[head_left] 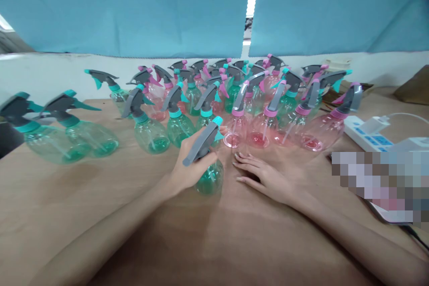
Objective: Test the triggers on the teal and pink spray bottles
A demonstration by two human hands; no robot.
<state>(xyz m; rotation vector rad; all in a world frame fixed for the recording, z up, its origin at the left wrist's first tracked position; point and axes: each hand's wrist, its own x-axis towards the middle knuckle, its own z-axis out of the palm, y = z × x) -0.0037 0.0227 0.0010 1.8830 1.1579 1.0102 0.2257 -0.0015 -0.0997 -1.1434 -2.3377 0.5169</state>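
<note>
A see-through green spray bottle is sitting in the left hand's grip, its rounded, glossy body showing just below the fingers and its grey head with turquoise nozzle slanting up above them. The left hand is clamping around its neck. Just right of that hand, the right hand is lying on the table, fingers slightly apart. Beyond the left hand, green bottles are standing; beyond the right, pink bottles are standing
</note>
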